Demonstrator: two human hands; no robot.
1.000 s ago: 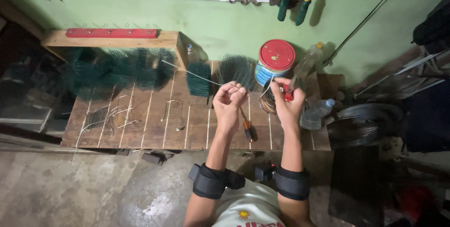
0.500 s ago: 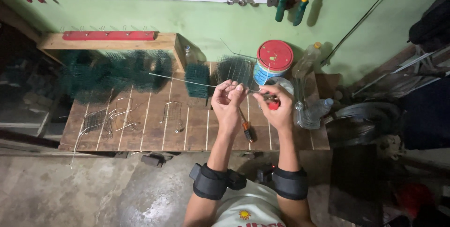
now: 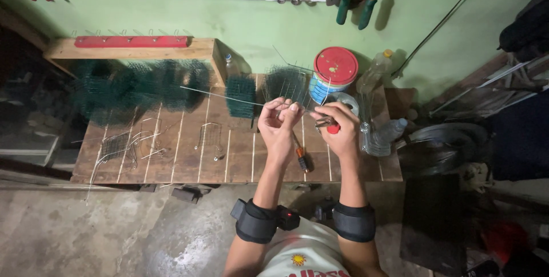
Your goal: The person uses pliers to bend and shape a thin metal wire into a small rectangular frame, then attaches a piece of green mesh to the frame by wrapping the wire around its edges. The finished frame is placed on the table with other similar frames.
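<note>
2 hands (image 3: 309, 125) above bench (image 3: 171, 162) middle, wire (image 3: 220, 96) pointing left

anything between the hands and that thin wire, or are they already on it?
Nothing visible in the way. The left hand pinches the thin straight metal wire at its right end; the right hand meets it there with red-handled pliers.

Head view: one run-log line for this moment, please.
left hand: pinching thin wire | right hand: shut on red-handled pliers | wooden bench: green mesh pieces, round tin

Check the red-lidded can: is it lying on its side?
No, the can stands upright on the wooden bench, red lid up, beyond both hands.
</note>
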